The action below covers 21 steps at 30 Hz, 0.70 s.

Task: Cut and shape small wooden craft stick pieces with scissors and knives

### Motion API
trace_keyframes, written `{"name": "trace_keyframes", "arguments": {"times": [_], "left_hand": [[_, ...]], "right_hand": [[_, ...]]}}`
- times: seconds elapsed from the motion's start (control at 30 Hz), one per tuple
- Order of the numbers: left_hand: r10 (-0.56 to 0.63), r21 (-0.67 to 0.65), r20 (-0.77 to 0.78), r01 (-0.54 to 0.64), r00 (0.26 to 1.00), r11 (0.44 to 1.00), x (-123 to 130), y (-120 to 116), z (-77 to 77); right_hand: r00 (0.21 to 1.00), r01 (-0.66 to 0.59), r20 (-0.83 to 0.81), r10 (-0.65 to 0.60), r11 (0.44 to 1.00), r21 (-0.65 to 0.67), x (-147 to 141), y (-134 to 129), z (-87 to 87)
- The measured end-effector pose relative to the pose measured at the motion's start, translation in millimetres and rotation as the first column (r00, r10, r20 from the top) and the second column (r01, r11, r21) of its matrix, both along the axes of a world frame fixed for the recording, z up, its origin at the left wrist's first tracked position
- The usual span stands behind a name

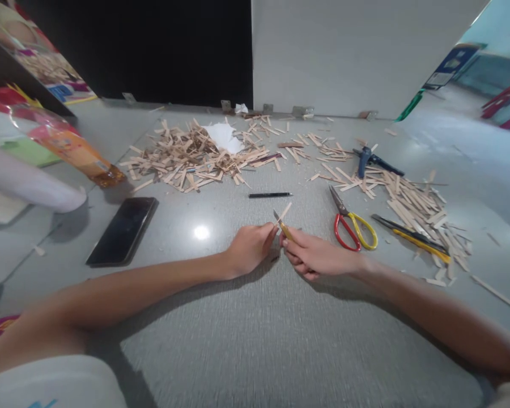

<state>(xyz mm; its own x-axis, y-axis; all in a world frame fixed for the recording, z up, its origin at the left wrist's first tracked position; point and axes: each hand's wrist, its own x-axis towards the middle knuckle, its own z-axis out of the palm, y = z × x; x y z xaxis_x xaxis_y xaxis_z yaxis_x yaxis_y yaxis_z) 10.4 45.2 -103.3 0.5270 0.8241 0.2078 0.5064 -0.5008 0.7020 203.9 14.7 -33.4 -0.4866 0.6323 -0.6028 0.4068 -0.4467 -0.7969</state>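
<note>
My left hand point(249, 249) is closed in a pinch on a small pale wooden stick point(286, 211), whose free end sticks up past the fingertips. Fingers of my right hand point(312, 253) wrap round the yellowish handle of a craft knife point(284, 229). Its short blade points up and left and crosses the stick, close to my left fingertips. Whether the edge cuts into the wood is too small to tell. Just beyond both hands lies a black pen point(270, 195). Scissors point(354, 225) with red and yellow handles rest right of my right hand.
Wood strips point(182, 156) are heaped at the back, with white paper point(224, 137) on them; more strips point(420, 204) lie right. A phone point(122, 231) and a bottle point(83, 152) are left. Dark blue clippers point(368, 161) and a black-and-yellow cutter point(412, 237) lie right. A panel point(348, 56) stands behind.
</note>
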Motion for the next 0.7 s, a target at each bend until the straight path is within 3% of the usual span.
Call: {"name": "trace_keyframes", "arguments": {"times": [0.07, 0.13, 0.2, 0.27, 0.33, 0.43, 0.57, 0.7], "left_hand": [[0.009, -0.044, 0.049, -0.006, 0.999, 0.999, 1, -1, 4.8], [0.025, -0.099, 0.109, -0.014, 0.994, 0.995, 1, 0, 9.3], [0.055, -0.176, 0.184, -0.022, 0.981, 0.984, 2, 3, 12.8], [0.084, -0.269, 0.264, -0.01, 0.961, 0.963, 2, 7, 14.7], [0.093, -0.379, 0.36, 0.054, 0.928, 0.924, 3, 12, 15.5], [0.073, -0.497, 0.494, 0.212, 0.867, 0.841, 4, 16, 15.7], [0.021, -0.55, 0.575, 0.367, 0.818, 0.75, 4, 18, 16.6], [0.0, -0.571, 0.613, 0.442, 0.79, 0.692, 3, 20, 18.0]], "right_hand": [[0.995, -0.046, 0.099, 0.034, 0.991, 0.122, 5, 5, 3.3], [0.966, -0.113, 0.256, 0.021, 0.93, 0.349, 11, 11, 7.2], [0.917, -0.216, 0.396, -0.035, 0.792, 0.57, 17, 15, 11.6], [0.872, -0.325, 0.486, -0.063, 0.668, 0.67, 23, 17, 16.7], [0.832, -0.405, 0.553, -0.049, 0.627, 0.666, 27, 17, 21.6], [0.801, -0.47, 0.598, -0.006, 0.612, 0.636, 30, 15, 24.6], [0.797, -0.519, 0.602, 0.05, 0.566, 0.64, 31, 14, 20.8], [0.745, -0.605, 0.663, 0.076, 0.495, 0.623, 33, 18, 22.0]]}}
